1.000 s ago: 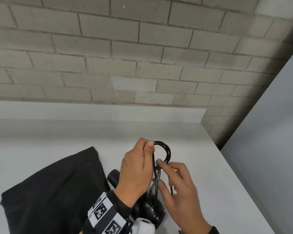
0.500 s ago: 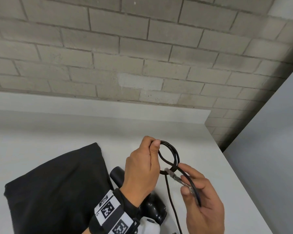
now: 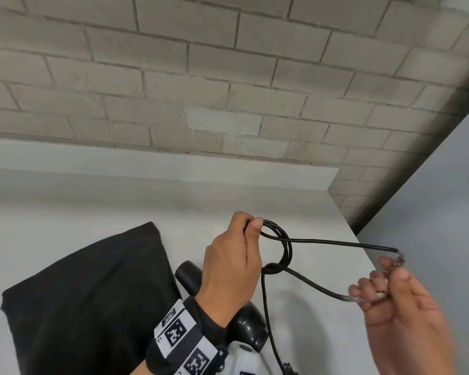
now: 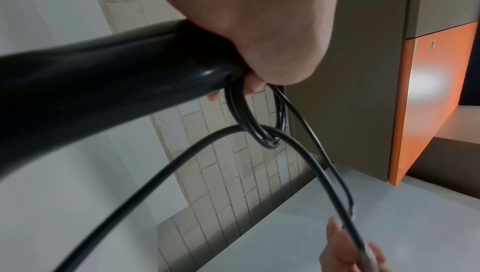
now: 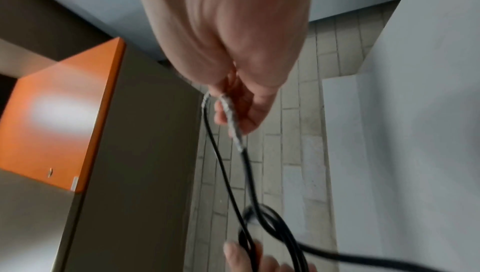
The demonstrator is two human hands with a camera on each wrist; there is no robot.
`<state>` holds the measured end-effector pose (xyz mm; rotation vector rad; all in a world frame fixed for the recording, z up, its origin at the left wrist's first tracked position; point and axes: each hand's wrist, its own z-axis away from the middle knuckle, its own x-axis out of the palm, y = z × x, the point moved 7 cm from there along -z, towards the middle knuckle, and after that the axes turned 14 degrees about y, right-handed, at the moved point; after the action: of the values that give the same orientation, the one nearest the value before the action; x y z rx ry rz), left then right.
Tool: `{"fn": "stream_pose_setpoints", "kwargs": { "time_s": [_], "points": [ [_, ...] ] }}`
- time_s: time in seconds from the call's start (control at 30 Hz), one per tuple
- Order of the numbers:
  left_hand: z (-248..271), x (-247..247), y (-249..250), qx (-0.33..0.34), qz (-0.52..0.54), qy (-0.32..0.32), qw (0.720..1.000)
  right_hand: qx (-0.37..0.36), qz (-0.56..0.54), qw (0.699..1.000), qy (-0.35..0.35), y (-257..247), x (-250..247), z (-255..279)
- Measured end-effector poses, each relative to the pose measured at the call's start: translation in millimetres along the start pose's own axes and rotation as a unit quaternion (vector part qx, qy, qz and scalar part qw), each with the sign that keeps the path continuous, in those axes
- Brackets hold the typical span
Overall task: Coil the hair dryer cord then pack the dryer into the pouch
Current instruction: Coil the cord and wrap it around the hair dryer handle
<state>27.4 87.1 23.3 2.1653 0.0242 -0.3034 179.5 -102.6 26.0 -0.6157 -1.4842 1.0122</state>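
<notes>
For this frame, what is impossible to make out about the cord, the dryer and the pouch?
- Cord end: blurred in the right hand in the head and right wrist views; whether it is the plug is unclear.
- Hair dryer: the left hand and wristband cover most of it in the head view.
- Pouch: cut off by the bottom edge; its opening is unseen.

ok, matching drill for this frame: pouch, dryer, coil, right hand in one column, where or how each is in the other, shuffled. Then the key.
1. pouch
2. dryer
3. coil
4. right hand

A. pinched in the left hand
B. flat on the table, left of the dryer
C. pulling a cord loop out to the right
D. under the left wrist

Pairs: 1-B, 2-D, 3-A, 4-C
</notes>
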Motion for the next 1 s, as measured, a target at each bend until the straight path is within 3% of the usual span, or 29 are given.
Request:
{"fn": "stream_pose_setpoints", "kwargs": {
  "time_s": [0.13,0.23,0.33,0.4,0.47,0.53,0.57,0.67,0.8,0.87,0.93,1.0],
  "points": [
    [-0.7,2.1,-1.3,-0.006,0.012,-0.010,1.000,0.080,0.118,0.990,-0.001,10.8,-19.6,-27.4],
    [-2.6,4.9,-0.9,-0.004,0.026,-0.021,0.999,0.076,0.238,0.968,0.012,18.1,-27.9,-37.0],
    [-5.2,8.4,-1.4,-0.012,0.031,-0.026,0.999,-0.058,0.371,0.927,0.007,25.1,-15.1,-29.2],
    [-6.3,9.5,-1.1,-0.017,0.034,-0.029,0.999,-0.211,0.461,0.862,-0.013,27.7,3.0,-11.2],
    [-6.4,9.7,-0.5,-0.021,0.034,-0.036,0.999,-0.387,0.475,0.790,-0.035,21.1,31.0,20.6],
    [-6.7,8.1,1.6,-0.019,0.025,-0.038,0.999,-0.453,0.430,0.773,-0.110,27.1,53.3,50.0],
    [-6.8,7.4,3.0,-0.018,0.021,-0.039,0.999,-0.429,0.409,0.792,-0.144,31.1,61.8,59.8],
    [-7.1,6.6,3.1,-0.030,0.021,-0.037,0.999,-0.234,0.385,0.865,-0.220,55.8,76.3,72.8],
    [-7.6,4.5,-0.2,-0.030,0.031,-0.020,0.999,0.028,0.310,0.919,-0.241,73.3,76.2,73.0],
    [-7.5,2.9,1.5,-0.024,0.038,-0.018,0.999,0.124,0.256,0.926,-0.249,80.3,72.0,73.5],
    [-7.6,3.4,2.2,-0.019,0.043,-0.020,0.999,0.154,0.220,0.927,-0.261,79.6,68.6,77.7],
    [-7.5,4.4,-0.1,-0.017,0.047,-0.018,0.999,0.101,0.268,0.905,-0.314,74.2,61.5,82.4]
  ]
}}
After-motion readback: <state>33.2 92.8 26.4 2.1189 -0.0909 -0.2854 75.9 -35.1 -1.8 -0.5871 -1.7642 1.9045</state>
